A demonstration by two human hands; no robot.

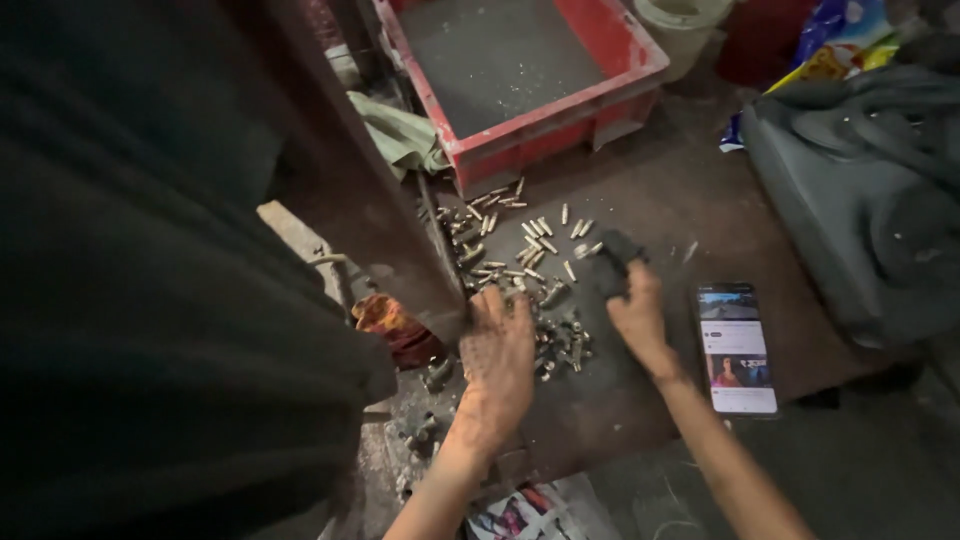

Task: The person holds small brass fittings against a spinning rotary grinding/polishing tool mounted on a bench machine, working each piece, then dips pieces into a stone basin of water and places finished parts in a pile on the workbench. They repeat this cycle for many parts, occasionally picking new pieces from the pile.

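Note:
My left hand (498, 365) rests palm down on a dark, dirty work surface (690, 215), its fingers spread over a pile of small dark metal parts (560, 340). My right hand (636, 308) is closed around a small dark block-shaped object (615, 255), held just right of the pile. Beyond both hands lie several small brass-coloured cylindrical pieces (530, 240), scattered loosely across the surface.
A red plastic crate (620, 45) stands at the back. A phone (737, 348) with a lit screen lies right of my right hand. A dark machine body (860, 190) fills the right side, a green cloth (405, 135) lies left of the crate, and a dark mass covers the left.

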